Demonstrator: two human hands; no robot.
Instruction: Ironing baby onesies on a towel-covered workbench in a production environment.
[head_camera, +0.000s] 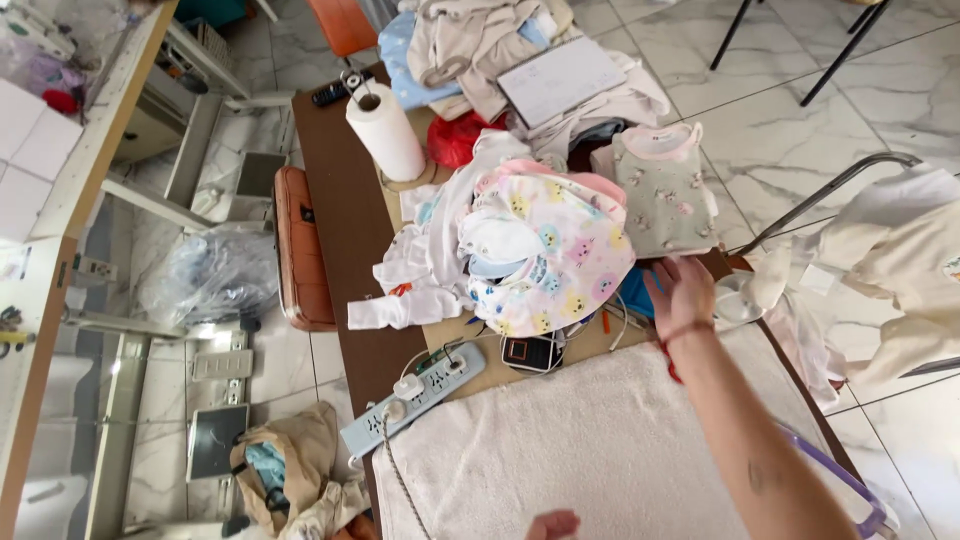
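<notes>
A: What's at nine o'clock?
B: A paper towel roll; then the patterned baby clothes pile mid-surface.
A: And the hands?
B: Left hand barely shows, can't tell. Right hand, fingers spread, reaches the pile's three o'clock edge.

Paper towel roll (upright), grey power strip, white notebook, orange stool beside table.

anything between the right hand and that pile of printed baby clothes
Nothing visible does. The right hand reaches out open at the right edge of the printed baby clothes pile, with only a blue item peeking beneath.
</notes>
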